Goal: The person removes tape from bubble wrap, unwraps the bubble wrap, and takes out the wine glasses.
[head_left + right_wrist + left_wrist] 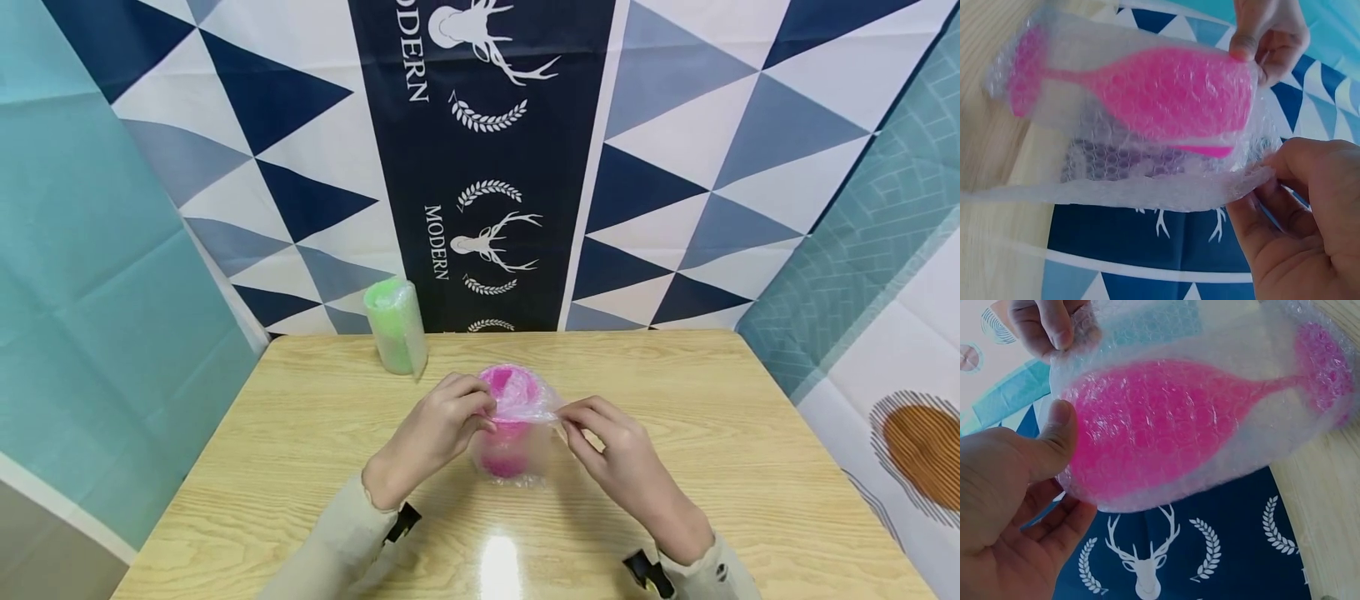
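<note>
A pink wine glass (1154, 425), partly wrapped in clear bubble wrap (1154, 190), stands upright in the middle of the table with its round foot down. My left hand (450, 417) grips the glass and wrap at the rim, the thumb on the outside. On the other side my right hand (618, 454) pinches the loose edge of the bubble wrap between thumb and fingers, pulled out from the glass. The wrap's layers cover the bowl, stem and foot.
A green item rolled in bubble wrap (396, 329) stands at the table's back left. Behind the wooden table (300, 467) hangs a patterned cloth (480, 167) with triangles and deer heads. More cloth hangs at both sides.
</note>
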### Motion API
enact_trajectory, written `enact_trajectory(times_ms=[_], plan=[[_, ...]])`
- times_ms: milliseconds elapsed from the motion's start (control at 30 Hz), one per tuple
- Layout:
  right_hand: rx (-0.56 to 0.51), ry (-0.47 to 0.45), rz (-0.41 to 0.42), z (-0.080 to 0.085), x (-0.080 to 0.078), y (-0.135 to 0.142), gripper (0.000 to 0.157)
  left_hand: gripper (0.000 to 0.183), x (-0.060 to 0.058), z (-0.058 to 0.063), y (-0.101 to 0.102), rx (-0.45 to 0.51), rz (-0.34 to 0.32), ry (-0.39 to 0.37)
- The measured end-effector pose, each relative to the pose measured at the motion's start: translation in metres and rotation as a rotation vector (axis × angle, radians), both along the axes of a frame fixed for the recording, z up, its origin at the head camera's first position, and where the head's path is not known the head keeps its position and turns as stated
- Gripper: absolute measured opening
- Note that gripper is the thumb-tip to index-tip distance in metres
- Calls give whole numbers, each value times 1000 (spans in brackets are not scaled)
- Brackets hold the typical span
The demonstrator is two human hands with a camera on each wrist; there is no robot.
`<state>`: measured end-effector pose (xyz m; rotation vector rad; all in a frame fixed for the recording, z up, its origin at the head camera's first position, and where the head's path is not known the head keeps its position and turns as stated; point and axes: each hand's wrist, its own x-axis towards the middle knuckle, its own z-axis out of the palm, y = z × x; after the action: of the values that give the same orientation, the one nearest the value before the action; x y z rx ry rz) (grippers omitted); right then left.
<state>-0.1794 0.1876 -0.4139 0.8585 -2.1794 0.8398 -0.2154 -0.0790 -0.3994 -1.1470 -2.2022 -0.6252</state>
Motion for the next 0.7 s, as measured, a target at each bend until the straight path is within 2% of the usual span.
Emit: enact_trajectory(times_ms=[233, 467, 600, 700], plan=[[-1, 66, -38, 5, -1, 4, 23, 14, -2, 1, 1, -1, -38, -32], [11, -37, -12, 14, 3, 1, 29, 17, -1, 2, 3, -14, -28, -4], [48, -50, 25, 19, 3, -5, 38, 19, 2, 1, 2, -22, -17, -4], [50, -44, 67, 19, 3, -9, 39, 20, 3, 1, 1, -28, -15, -5]])
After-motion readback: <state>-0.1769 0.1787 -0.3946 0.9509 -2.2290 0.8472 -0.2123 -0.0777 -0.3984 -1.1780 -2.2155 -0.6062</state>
